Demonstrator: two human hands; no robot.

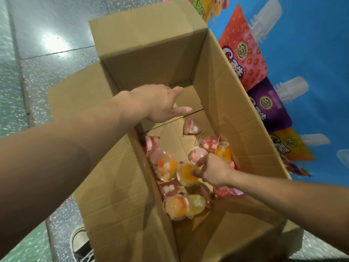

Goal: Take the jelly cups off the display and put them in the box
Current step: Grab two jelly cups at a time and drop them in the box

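Two hands are over the box (236, 103).

The right hand (213, 171) is low inside it, fingers curled onto an orange jelly cup (186, 174). Contact is at the fingertips only. The cup touches the hand at its 9 o'clock. Whether the fingers or the pile beneath carry its weight, I cannot tell.

The left hand (160, 104) is flat with straight fingers and holds nothing. It hovers above the left wall, at 11 o'clock from the right hand and well apart.

Risks (judgement):
- The fingertip hold looks shallow. A slip would send the cup rolling onto its neighbours.
- The thumb is just beside a clear-topped cup (198, 154) at 12 o'clock. Lifting the hand out carelessly could snag or tip it.
- The other jelly cups (168, 167) lie tumbled on their sides. Dropping more from a height could dent them or split a lid.

Those cups ring the right hand from about 6 to 1 o'clock, on the box bottom. The display (245, 53) stands outside the right wall at 1 o'clock. No cups show on it here.
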